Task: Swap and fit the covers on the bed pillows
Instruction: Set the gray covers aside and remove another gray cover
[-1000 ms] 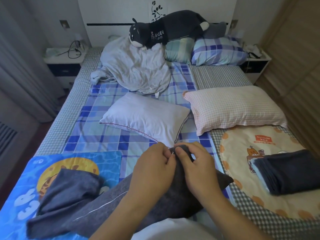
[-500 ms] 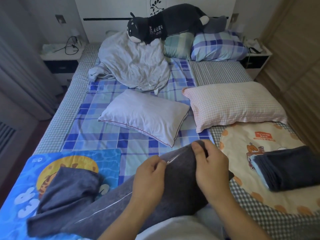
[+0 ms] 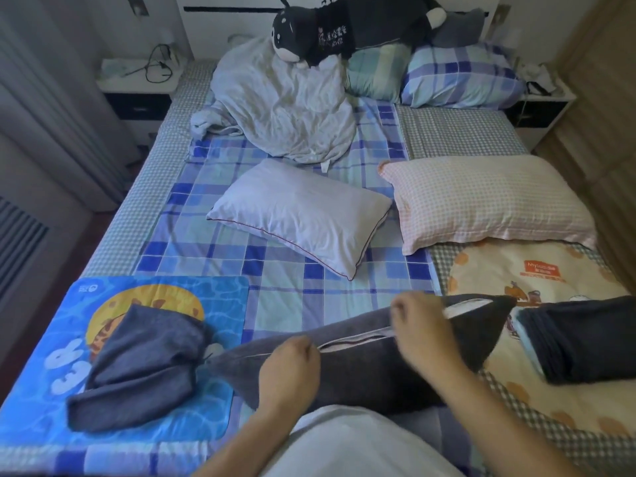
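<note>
A covered pillow (image 3: 361, 370) lies across the near edge of the bed (image 3: 137, 215), with the left hand (image 3: 289, 366) and right hand (image 3: 421, 328) on its opening. To its left a loose cover (image 3: 141, 366) lies on a mat (image 3: 62, 339); to its right lies a folded cover (image 3: 585, 342). Behind are a bare pillow (image 3: 303, 215) on the left and a checked pillow (image 3: 481, 201) beside it on the right. Farther back are a crumpled sheet (image 3: 285, 108), two pillows (image 3: 461, 80) and a plush toy (image 3: 344, 29).

I see a dark grey cover (image 3: 361, 373) with a pale strip along its opening, a plain white pillow (image 3: 303, 215) edged in dark red piping, a pink-and-white checked pillow (image 3: 481, 201), and a blue plaid sheet (image 3: 275, 290). The mat (image 3: 62, 356) (bright blue, yellow circle) carries another dark grey cover (image 3: 144, 366). The plush toy (image 3: 344, 25) is black and white.
</note>
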